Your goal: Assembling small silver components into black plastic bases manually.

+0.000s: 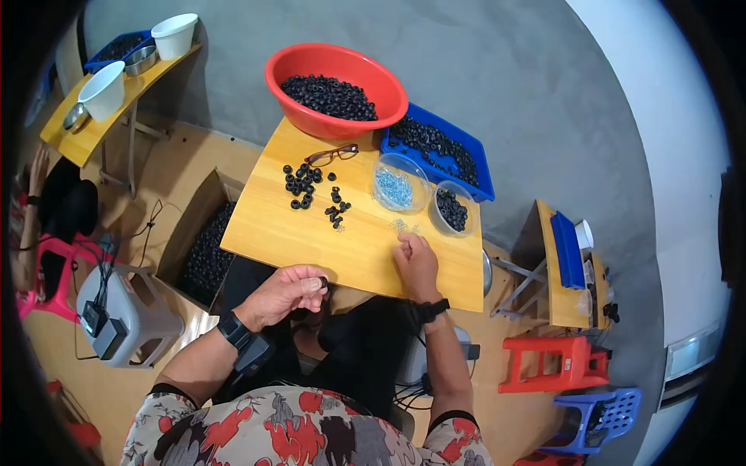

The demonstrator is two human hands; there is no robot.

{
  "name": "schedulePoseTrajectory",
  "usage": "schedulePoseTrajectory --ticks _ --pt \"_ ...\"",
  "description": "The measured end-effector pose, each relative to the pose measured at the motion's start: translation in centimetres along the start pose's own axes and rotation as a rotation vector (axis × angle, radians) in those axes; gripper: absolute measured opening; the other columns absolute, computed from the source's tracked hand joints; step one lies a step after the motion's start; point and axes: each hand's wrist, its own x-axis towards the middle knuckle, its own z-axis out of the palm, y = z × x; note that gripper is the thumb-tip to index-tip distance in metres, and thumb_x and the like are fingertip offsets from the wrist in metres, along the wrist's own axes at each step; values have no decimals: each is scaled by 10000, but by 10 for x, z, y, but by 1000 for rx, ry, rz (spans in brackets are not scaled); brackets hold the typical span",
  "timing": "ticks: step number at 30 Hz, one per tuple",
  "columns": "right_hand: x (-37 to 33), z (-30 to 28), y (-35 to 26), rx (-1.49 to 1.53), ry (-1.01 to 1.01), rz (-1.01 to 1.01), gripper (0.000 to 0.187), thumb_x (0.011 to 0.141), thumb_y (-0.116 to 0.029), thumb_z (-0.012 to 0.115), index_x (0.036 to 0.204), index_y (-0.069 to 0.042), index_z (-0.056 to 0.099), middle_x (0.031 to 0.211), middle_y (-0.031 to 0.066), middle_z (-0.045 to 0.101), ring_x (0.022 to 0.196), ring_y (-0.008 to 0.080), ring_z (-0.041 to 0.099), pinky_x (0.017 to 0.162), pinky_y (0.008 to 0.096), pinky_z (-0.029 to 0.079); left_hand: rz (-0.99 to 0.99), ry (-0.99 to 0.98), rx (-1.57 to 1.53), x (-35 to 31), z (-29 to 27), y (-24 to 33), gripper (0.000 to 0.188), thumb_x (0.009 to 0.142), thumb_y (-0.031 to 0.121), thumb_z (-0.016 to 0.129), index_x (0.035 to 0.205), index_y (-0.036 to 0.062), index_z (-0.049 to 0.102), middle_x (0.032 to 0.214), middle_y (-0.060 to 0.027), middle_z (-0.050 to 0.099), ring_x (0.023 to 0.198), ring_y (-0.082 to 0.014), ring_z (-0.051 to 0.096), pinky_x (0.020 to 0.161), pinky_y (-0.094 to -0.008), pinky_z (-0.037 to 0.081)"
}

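Note:
My left hand is closed just off the near edge of the yellow wooden table, pinching a small black round part between thumb and fingers. On the tabletop, the curled fingers of my right hand point down beside a few small silvery screws; whatever they grip is hidden. Loose black round parts lie left of centre, with smaller black pieces nearby. Beyond my right hand stand a clear tub of silvery screws and a clear tub of black pieces.
A red basin heaped with black parts and a blue tray sit at the back. Folded glasses lie before the basin. A cardboard box of black parts is left of the table. A red stool stands right; someone sits far left.

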Motion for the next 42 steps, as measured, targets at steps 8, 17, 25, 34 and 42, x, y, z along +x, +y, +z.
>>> schedulePoseTrajectory --ticks 8,17,25,34,42 --pt "35 9 -3 -275 94 -145 145 810 -185 580 914 -103 639 844 116 596 771 324 603 661 410 492 65 -12 30 -3 5 2 187 910 175 568 1006 16 590 850 -36 617 658 -83 590 653 -221 525" --pt "13 3 -30 20 155 -325 63 789 -121 601 815 -64 606 770 115 613 679 325 597 600 397 484 68 23 9 -7 5 4 166 893 146 584 1005 23 589 836 -39 605 671 -105 600 690 -265 540" --pt "-54 -32 -112 489 -159 -213 82 779 30 641 845 -9 610 712 -14 566 614 48 486 550 202 401 33 -7 57 -7 12 2 182 889 120 583 1039 16 590 912 -68 632 714 -103 616 687 -224 522" --pt "-60 -33 -126 493 -227 -403 163 741 51 646 882 -30 631 783 63 615 641 146 594 560 238 460 47 -56 113 -10 20 2 210 889 131 591 1068 21 588 894 -27 629 719 -65 598 676 -191 492" --pt "-62 -28 -122 413 -268 -442 186 737 35 651 904 -45 635 795 81 617 687 205 613 607 277 485 63 -53 191 -10 22 0 205 882 134 606 1056 26 597 858 3 624 693 -34 581 638 -163 478"
